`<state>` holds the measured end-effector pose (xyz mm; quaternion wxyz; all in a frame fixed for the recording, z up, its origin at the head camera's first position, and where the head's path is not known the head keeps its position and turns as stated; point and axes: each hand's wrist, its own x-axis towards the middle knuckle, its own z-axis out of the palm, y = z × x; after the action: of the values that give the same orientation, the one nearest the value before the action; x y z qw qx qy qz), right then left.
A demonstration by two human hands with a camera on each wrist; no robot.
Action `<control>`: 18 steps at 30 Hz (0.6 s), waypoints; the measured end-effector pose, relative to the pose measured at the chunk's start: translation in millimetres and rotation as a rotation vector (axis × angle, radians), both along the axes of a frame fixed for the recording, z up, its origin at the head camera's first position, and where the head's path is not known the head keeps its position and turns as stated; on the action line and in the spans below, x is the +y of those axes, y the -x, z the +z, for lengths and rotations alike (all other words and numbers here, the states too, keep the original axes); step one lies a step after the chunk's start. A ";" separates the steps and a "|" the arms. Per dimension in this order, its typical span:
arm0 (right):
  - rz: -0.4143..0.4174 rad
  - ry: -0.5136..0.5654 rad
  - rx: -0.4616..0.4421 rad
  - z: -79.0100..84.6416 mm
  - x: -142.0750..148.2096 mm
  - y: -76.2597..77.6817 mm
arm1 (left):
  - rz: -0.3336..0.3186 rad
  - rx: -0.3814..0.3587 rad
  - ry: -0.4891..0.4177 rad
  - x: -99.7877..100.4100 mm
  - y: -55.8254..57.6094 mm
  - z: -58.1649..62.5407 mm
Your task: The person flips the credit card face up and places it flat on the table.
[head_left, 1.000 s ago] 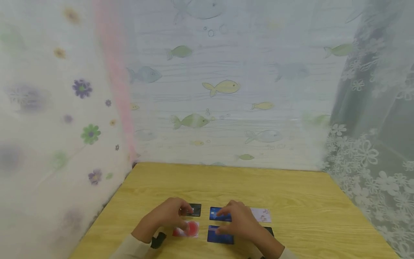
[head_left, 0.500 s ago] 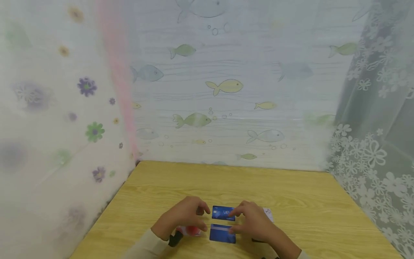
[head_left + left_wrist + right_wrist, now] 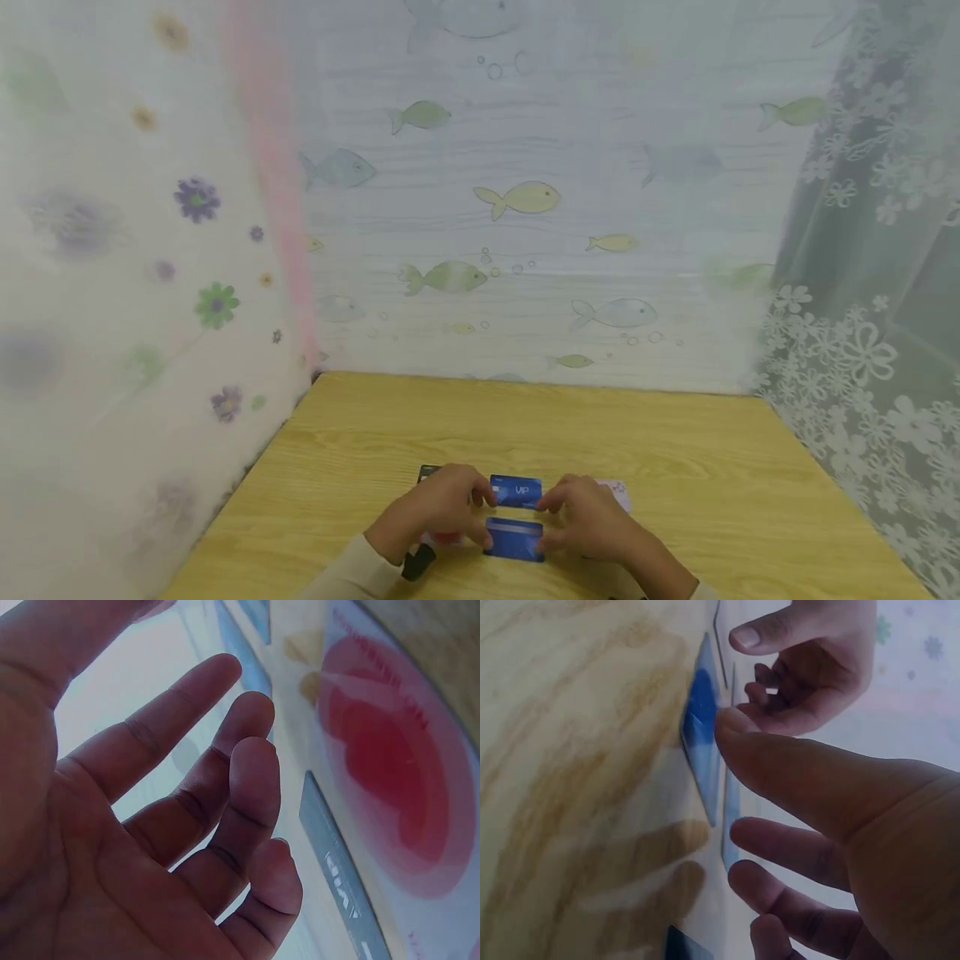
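Observation:
Two blue cards lie one above the other between my hands in the head view: a VIP card (image 3: 517,490) and a striped card (image 3: 514,542). My left hand (image 3: 450,504) is at their left edges, index finger by the upper card and thumb by the lower. My right hand (image 3: 596,518) mirrors it at the right edges. Neither hand is curled round a card; whether every fingertip touches is unclear. Beneath the left hand lie a red-and-white card (image 3: 390,765) and a dark card (image 3: 337,877). In the right wrist view, the thumb tip meets the blue card (image 3: 699,735).
Partly covered by the right hand is a pale flowered card (image 3: 619,493); a dark card corner (image 3: 682,946) shows low in the right wrist view. The wooden table (image 3: 540,425) extends back to a fish-patterned curtain (image 3: 517,333).
My left hand has shifted right, from the dark and red cards to the blue cards' left edges. The right hand has slid right, off the blue cards to their right edges.

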<state>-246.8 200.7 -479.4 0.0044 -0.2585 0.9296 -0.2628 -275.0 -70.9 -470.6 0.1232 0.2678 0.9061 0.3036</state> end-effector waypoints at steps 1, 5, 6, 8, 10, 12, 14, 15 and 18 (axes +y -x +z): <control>0.004 -0.010 0.005 -1.4 -1.0 0.3 | 0.000 0.005 0.010 0.4 -0.1 -1.1; -0.002 -0.042 -0.018 -6.4 -2.4 -0.3 | -0.001 0.017 0.060 3.3 -1.2 -4.9; -0.009 -0.047 -0.024 -7.3 -2.3 -0.6 | 0.001 0.015 0.067 4.2 -1.6 -5.4; -0.016 -0.050 -0.030 -8.4 -2.6 -0.9 | 0.004 0.016 0.076 5.2 -2.8 -5.8; -0.017 -0.049 -0.029 -9.0 -2.8 -0.7 | 0.010 0.020 0.077 5.3 -4.2 -5.0; -0.017 -0.049 -0.023 -9.3 -3.5 -0.2 | 0.011 0.025 0.079 5.2 -5.7 -3.5; -0.014 -0.044 -0.018 -8.7 -4.1 -0.1 | 0.005 0.036 0.084 4.9 -6.3 -2.8; -0.014 -0.041 -0.016 -8.3 -4.4 -0.2 | 0.004 0.038 0.084 4.9 -6.5 -2.1; -0.013 -0.038 -0.014 -6.9 -5.2 -0.4 | 0.003 0.038 0.094 5.0 -5.9 -1.6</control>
<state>-246.4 195.5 -486.3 0.0140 -0.2503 0.9360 -0.2470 -269.1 -65.9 -472.2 0.1180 0.2659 0.9219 0.2559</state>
